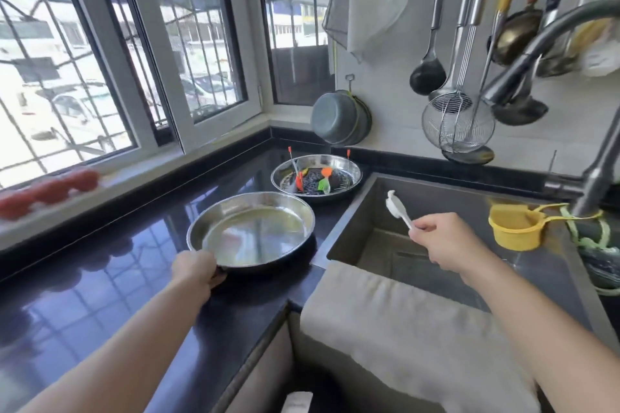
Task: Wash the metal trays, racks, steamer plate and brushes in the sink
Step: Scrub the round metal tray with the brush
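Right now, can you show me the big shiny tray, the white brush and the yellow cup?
big shiny tray [255,231]: head view, on its flat bottom.
white brush [396,206]: head view, on its head.
yellow cup [515,228]: head view, on its outer wall.

Two round trays [251,233] [316,178], one sink [436,211]

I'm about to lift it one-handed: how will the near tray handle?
The near tray looks like thin polished metal, so probably stiff and light. Its surface shines as if wet or oily, so it may slip. The left hand grips only one rim, so it may tilt.
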Motion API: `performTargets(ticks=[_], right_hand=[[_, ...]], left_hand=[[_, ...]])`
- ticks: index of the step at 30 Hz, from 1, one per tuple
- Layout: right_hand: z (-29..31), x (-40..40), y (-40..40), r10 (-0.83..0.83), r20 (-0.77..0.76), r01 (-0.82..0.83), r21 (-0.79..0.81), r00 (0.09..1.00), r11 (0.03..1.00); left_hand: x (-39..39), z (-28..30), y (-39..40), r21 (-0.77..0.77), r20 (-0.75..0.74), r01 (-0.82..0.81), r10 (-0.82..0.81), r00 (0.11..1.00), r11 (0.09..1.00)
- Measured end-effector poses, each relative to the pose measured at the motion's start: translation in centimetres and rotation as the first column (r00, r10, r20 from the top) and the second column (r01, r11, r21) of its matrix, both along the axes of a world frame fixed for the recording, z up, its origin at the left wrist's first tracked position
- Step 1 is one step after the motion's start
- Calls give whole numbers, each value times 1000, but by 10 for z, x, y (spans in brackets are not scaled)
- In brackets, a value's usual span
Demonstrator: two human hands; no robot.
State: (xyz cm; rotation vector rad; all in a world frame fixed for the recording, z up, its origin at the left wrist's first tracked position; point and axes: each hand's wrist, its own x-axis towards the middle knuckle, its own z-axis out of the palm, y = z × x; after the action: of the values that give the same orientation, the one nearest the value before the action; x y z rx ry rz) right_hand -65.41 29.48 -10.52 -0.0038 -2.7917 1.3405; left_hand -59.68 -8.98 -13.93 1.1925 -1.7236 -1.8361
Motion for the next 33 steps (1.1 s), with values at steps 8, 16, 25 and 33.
performTargets(ticks=[8, 16, 25, 33], right_hand=[[-4, -3, 23, -63, 13, 64, -69, 998, 996], [29, -10, 129, -203, -19, 202, -37, 979, 979], [16, -92, 199, -352, 77, 346, 87, 933, 934], [23, -199, 213, -435, 251, 482, -168, 865, 860]], left_hand=[[0, 46, 43, -117, -140, 9, -26, 990, 993], [-36, 71, 132, -101, -217, 237, -254, 942, 966], [-161, 16, 241, -244, -78, 530, -561, 824, 812], [-224, 35, 251, -780, 299, 619, -814, 498, 93]])
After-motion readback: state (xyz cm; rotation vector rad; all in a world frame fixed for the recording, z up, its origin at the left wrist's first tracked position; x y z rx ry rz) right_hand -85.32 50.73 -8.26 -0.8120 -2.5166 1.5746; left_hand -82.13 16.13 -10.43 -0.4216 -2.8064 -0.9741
